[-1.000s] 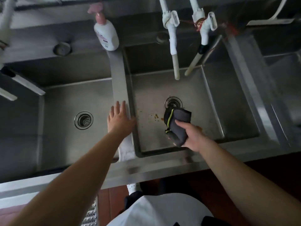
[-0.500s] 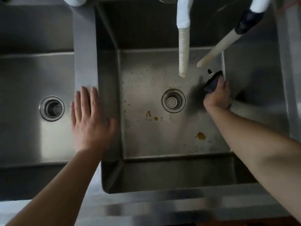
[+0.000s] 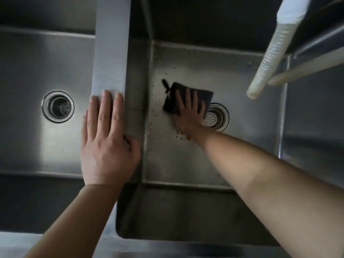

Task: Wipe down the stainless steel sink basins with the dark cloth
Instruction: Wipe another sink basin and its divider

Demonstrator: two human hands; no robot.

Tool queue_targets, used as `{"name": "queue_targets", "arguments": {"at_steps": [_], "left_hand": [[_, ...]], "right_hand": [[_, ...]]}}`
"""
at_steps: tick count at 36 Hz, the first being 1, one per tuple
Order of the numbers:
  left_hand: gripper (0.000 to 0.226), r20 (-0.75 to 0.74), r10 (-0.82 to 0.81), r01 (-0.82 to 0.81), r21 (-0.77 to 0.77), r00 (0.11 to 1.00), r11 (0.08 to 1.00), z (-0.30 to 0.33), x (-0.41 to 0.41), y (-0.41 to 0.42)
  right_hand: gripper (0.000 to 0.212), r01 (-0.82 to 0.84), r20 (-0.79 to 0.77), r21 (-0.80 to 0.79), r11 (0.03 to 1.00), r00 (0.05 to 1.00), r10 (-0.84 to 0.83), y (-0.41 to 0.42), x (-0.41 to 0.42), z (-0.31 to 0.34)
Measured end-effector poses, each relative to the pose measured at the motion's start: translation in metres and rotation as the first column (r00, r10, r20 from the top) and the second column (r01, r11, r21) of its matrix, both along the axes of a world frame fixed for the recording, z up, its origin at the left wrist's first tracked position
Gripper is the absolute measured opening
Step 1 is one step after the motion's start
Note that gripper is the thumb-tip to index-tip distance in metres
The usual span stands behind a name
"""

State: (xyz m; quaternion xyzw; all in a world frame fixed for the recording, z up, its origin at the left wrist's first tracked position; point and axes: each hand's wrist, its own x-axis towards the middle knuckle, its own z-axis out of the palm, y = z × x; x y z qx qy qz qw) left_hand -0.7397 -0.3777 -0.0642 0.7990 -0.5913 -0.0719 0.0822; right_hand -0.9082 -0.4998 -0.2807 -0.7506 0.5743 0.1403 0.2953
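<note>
The dark cloth [image 3: 202, 94] lies flat on the floor of the right basin [image 3: 242, 142], just left of its drain [image 3: 216, 117]. My right hand [image 3: 188, 112] presses down on the cloth with straight, spread fingers. A dark loop of the cloth sticks out at its upper left. Brown specks dot the basin floor along its left side. My left hand [image 3: 107, 140] rests flat on the steel divider [image 3: 111, 53] between the two basins, fingers straight, thumb over the divider's right edge.
The left basin [image 3: 24, 71] has its own round drain [image 3: 58, 106]. A white ribbed hose [image 3: 268, 58] and a second pale spout [image 3: 305, 69] hang over the right basin's far right corner. The steel front rim [image 3: 167, 248] runs along the bottom.
My right hand has carried the cloth from the basin's right side, past the drain, to the left half of the floor. The camera has moved closer. My left hand stays on the divider.
</note>
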Motion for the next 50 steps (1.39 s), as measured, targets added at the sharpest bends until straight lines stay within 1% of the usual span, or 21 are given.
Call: {"name": "queue_targets", "arguments": {"at_steps": [3,6,8,10,11,12,14,15,17,18,19,22,25,28,29,33,38,41,43,47,50], "left_hand": [[0.08,-0.002,-0.006,0.006,-0.023,1.0,1.0,-0.001,0.002,0.001],[0.081,-0.016,-0.003,0.003,-0.014,1.0,1.0,-0.002,0.002,0.0],[0.081,-0.017,-0.004,0.004,-0.01,1.0,1.0,-0.003,0.003,0.001],[0.082,-0.011,-0.011,0.011,-0.012,1.0,1.0,-0.004,0.004,0.001],[0.082,-0.008,-0.011,0.011,-0.014,1.0,1.0,-0.005,0.004,0.001],[0.082,-0.008,-0.007,0.007,-0.019,1.0,1.0,-0.005,0.005,0.001],[0.082,-0.01,-0.003,0.003,-0.033,1.0,0.999,-0.006,0.005,-0.001],[0.081,-0.009,-0.006,0.005,-0.037,1.0,0.999,-0.006,0.004,-0.001],[0.08,-0.005,-0.011,0.011,-0.04,1.0,0.999,-0.007,0.005,-0.001],[0.081,-0.005,-0.014,0.014,-0.04,1.0,0.999,-0.007,0.006,-0.001],[0.081,-0.007,-0.017,0.016,-0.041,1.0,0.999,-0.007,0.006,0.0],[0.083,-0.02,-0.014,0.013,-0.044,1.0,0.999,-0.008,0.006,0.001],[0.082,-0.03,-0.015,0.014,-0.037,0.999,0.999,-0.008,0.007,0.0],[0.083,-0.035,-0.018,0.018,-0.016,0.999,1.0,-0.008,0.007,0.001],[0.083,-0.039,-0.017,0.016,-0.016,0.999,1.0,-0.007,0.007,0.0],[0.083,-0.049,-0.003,0.003,-0.011,0.999,1.0,-0.006,0.007,0.001],[0.083,-0.055,0.0,0.001,0.016,0.998,1.0,-0.004,0.006,0.0],[0.083,-0.051,-0.001,0.002,0.013,0.999,1.0,-0.004,0.006,0.0],[0.084,-0.054,-0.006,0.006,0.003,0.999,1.0,-0.004,0.006,0.001],[0.082,-0.078,0.003,-0.007,-0.041,0.997,0.999,-0.008,0.006,0.002],[0.081,-0.089,0.011,-0.017,-0.066,0.996,0.998,-0.009,0.005,0.002]], "right_hand": [[0.089,-0.266,0.039,-0.05,0.963,0.963,0.268,0.066,-0.001,0.003],[0.081,-0.527,0.066,-0.068,0.847,0.845,0.531,0.101,-0.028,0.005],[0.078,-0.533,0.039,-0.054,0.844,0.844,0.535,0.1,-0.047,0.006],[0.08,-0.317,-0.03,-0.032,0.948,0.948,0.316,0.083,-0.056,0.005],[0.082,-0.129,-0.063,-0.028,0.991,0.99,0.127,0.068,-0.054,0.004],[0.084,0.098,-0.079,-0.025,0.995,0.992,-0.1,0.049,-0.049,0.001],[0.083,0.504,-0.087,-0.015,0.864,0.86,-0.503,0.001,-0.027,-0.001],[0.082,0.628,-0.1,-0.022,0.778,0.773,-0.626,-0.022,-0.014,-0.003],[0.082,0.752,-0.112,-0.054,0.657,0.649,-0.752,-0.061,0.013,-0.003],[0.082,0.765,-0.104,-0.073,0.64,0.633,-0.767,-0.076,0.026,-0.003],[0.083,0.744,-0.089,-0.086,0.662,0.656,-0.749,-0.09,0.037,-0.003],[0.082,0.592,-0.013,-0.034,0.805,0.806,-0.592,-0.128,0.069,-0.001],[0.083,0.462,0.028,-0.026,0.886,0.887,-0.461,-0.14,0.092,0.0],[0.082,0.14,0.03,-0.046,0.989,0.99,-0.139,-0.12,0.101,0.002],[0.081,0.054,0.045,-0.051,0.997,0.998,-0.051,-0.113,0.101,0.002],[0.08,-0.103,0.045,-0.029,0.994,0.994,0.104,-0.077,0.083,0.004],[0.087,-0.351,0.019,-0.102,0.931,0.935,0.354,0.02,0.025,-0.002],[0.095,-0.345,-0.005,-0.03,0.938,0.938,0.345,0.066,0.005,-0.004],[0.092,-0.296,-0.027,0.017,0.955,0.955,0.297,0.062,0.008,-0.005],[0.081,-0.017,-0.011,0.066,0.998,1.0,0.017,-0.01,0.043,-0.005],[0.073,0.146,0.067,0.156,0.977,0.985,-0.158,-0.084,0.074,0.001]]}}
